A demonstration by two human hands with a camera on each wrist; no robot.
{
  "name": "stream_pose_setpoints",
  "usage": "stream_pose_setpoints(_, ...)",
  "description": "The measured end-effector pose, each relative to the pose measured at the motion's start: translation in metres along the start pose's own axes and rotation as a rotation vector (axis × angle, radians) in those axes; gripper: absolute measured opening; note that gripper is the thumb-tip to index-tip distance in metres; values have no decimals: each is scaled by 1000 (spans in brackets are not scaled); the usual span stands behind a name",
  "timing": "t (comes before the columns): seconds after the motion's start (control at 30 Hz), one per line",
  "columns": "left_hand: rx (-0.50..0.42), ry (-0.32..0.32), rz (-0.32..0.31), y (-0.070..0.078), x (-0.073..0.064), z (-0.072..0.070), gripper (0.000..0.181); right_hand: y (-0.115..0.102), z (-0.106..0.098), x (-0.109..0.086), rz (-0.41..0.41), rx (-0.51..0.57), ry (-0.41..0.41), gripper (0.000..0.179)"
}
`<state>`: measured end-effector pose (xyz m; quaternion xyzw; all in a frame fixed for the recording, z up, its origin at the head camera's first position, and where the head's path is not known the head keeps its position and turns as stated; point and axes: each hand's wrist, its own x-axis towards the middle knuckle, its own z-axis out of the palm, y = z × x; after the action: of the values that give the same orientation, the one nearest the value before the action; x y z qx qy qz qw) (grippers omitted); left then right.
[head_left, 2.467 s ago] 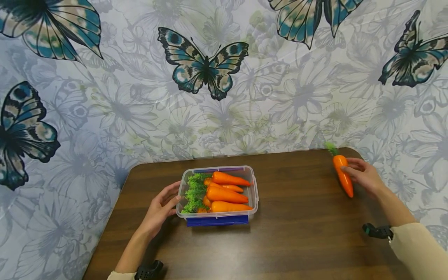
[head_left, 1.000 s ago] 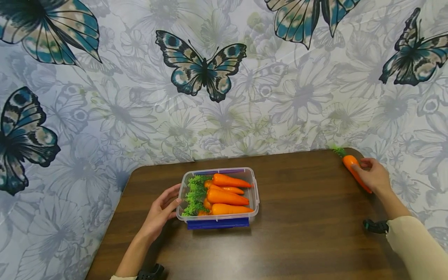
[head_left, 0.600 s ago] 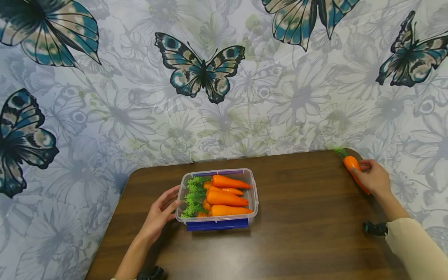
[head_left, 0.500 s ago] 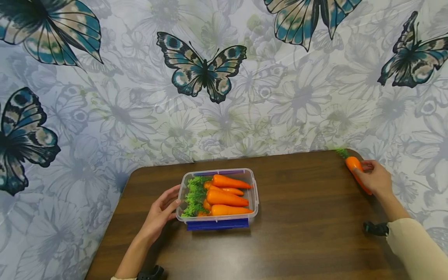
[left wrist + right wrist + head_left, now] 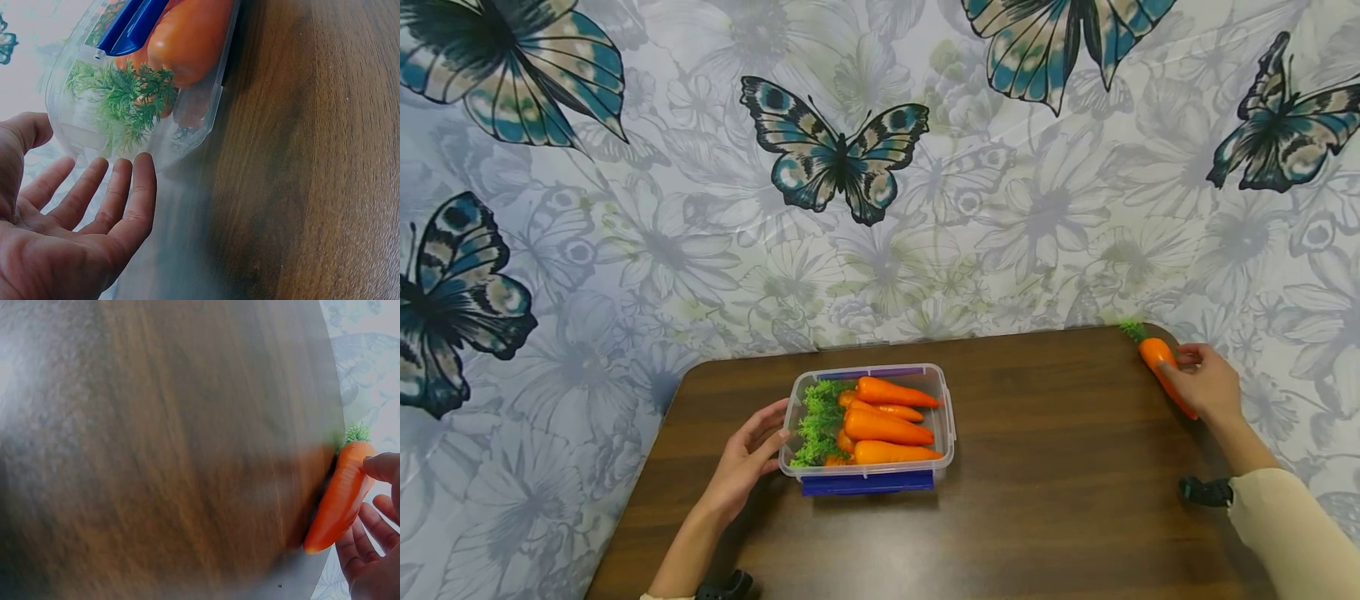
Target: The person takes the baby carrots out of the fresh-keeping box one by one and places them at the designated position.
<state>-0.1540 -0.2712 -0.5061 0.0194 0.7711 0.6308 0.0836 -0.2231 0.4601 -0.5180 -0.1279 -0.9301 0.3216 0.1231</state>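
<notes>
A clear plastic container (image 5: pixel 946 433) with blue side clips stands on the table, holding several orange carrots (image 5: pixel 889 426) with green tops at its left end. My left hand (image 5: pixel 741 458) is at the container's left side, fingertips and thumb at its wall. In the left wrist view those fingers look relaxed and only lightly bent. At the table's far right corner, my right hand (image 5: pixel 1210 383) holds a single carrot (image 5: pixel 1156 353) between thumb and fingers. Its leafy top points toward the wall. The right wrist view shows this carrot (image 5: pixel 340 497) along the table's edge.
The brown wooden table (image 5: pixel 1045 467) has rounded far corners. Right behind it hangs a pale floral backdrop (image 5: pixel 1037 208) with large butterflies. A dark band (image 5: pixel 1206 492) is on the right wrist, another band (image 5: pixel 724 585) on the left.
Since the earliest frame, my right hand has carried the carrot a little right to the table's edge, turning it more slanted. Over the last half second both hands stay nearly still.
</notes>
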Motion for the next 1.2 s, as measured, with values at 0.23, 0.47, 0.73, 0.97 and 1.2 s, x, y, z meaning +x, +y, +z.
stream_pose_setpoints(0.23,-2,-3,4,0,-1,0,57,-1,-3,0,15,-10,6,59)
stream_pose_setpoints(0.47,-5,2,5,-2,0,-1,57,-9,-4,-1,16,6,16,60)
stream_pose_setpoints(0.73,-1,-6,9,-2,2,-2,57,-32,-1,-6,-30,106,31,61)
stream_pose_setpoints(0.97,-2,-14,7,-1,1,-2,57,-55,10,-10,-147,156,37,55)
stream_pose_setpoints(1.2,-8,-15,7,-1,1,-2,57,-73,24,-10,-267,199,8,47)
